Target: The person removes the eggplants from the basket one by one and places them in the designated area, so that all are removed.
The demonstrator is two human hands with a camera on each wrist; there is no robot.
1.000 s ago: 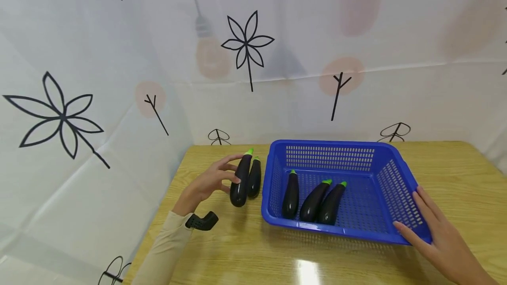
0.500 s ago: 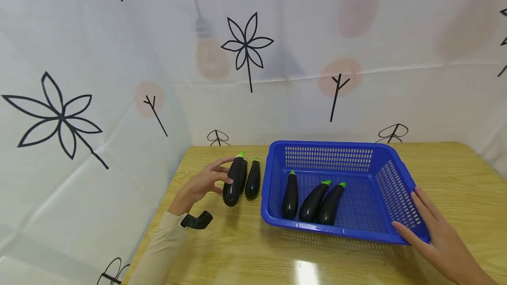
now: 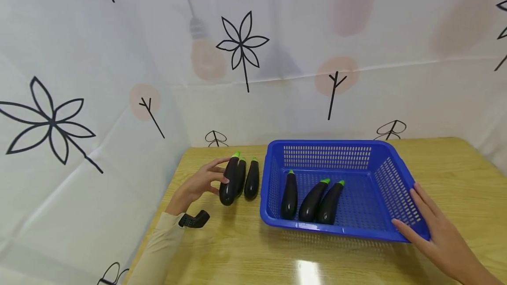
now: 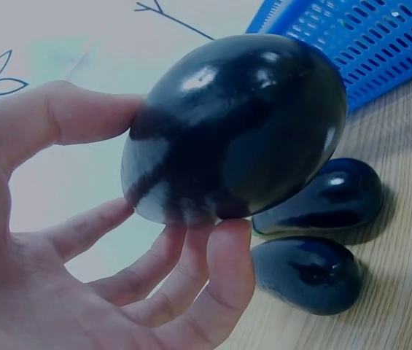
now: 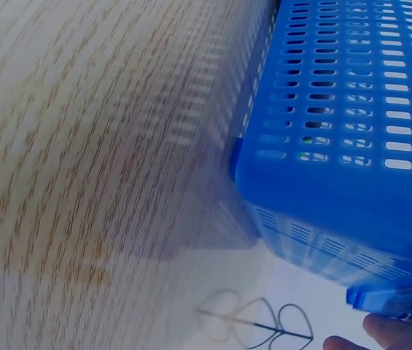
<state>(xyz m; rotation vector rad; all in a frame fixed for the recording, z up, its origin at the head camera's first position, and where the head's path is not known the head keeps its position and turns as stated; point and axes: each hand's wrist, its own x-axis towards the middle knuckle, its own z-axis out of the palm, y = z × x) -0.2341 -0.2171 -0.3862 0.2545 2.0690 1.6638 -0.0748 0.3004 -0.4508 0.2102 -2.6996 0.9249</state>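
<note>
My left hand (image 3: 200, 184) holds a dark purple eggplant (image 3: 229, 182) with a bright green cap, its blunt end toward me. In the left wrist view the eggplant (image 4: 238, 127) sits between thumb and fingertips. Two more eggplants, a middle one (image 3: 240, 177) and a right one (image 3: 251, 180), lie on the table just right of the held one. My right hand (image 3: 437, 232) grips the front right corner of a blue plastic basket (image 3: 328, 144), thumb over the rim and fingers along the right side. Three eggplants (image 3: 290, 197) lie in the basket's left half.
The wood-grain table (image 3: 237, 250) runs back to a white patterned cloth (image 3: 285, 100), which also hangs along the left side. A black wrist mount (image 3: 195, 219) is strapped to my left wrist. Slotted walls of the basket (image 5: 322, 175) fill the right wrist view's upper right.
My left hand has moved a little left with the held eggplant, away from the basket, bringing the middle eggplant on the table into sight. My right hand stays at the basket corner.
</note>
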